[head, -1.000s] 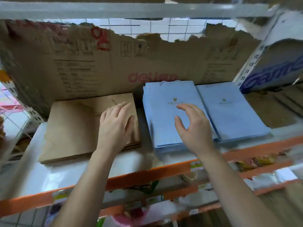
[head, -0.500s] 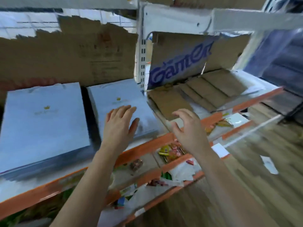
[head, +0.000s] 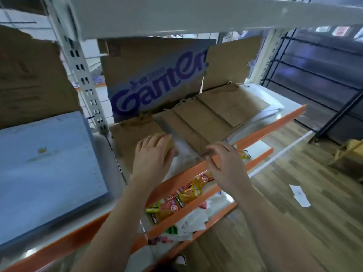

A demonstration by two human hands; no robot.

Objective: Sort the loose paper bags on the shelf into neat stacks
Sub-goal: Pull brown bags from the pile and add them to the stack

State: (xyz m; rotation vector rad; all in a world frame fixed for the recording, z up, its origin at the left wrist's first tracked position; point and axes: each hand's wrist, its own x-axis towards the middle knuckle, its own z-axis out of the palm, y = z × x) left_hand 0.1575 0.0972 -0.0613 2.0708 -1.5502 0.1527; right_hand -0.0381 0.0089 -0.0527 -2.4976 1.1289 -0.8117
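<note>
**Both hands at the brown bags, near edge of the right shelf bay**

Left hand flat, palm down, fingers together and extended, pressed on the leftmost brown bag near its right edge. Not gripping. Right hand just beside, fingers curled, thumb and fingertips pinching the near edge of the next bag; edge blurred, so exact hold hard to read.

Four brown bags or so spread on the shelf, overlapping like shingles from near left to far right: leftmost under the left hand, two in the middle, the farthest angled toward the right corner. Twisted handles visible at the far ends. Loose, not stacked. A clear strip of bare shelf between the leftmost bag and the next.

Behind the bags, upright against the back: torn cardboard with purple lettering, another plain piece to its right.

Left of the white slotted post, in the neighbouring bay: neat stack of blue bags with a small gold crest, more cardboard behind it.

Below, past the orange shelf edge: snack packets in yellow, red and green on lower shelves, white papers lower still. Wooden floor to the right, with a white paper scrap on it.
</note>
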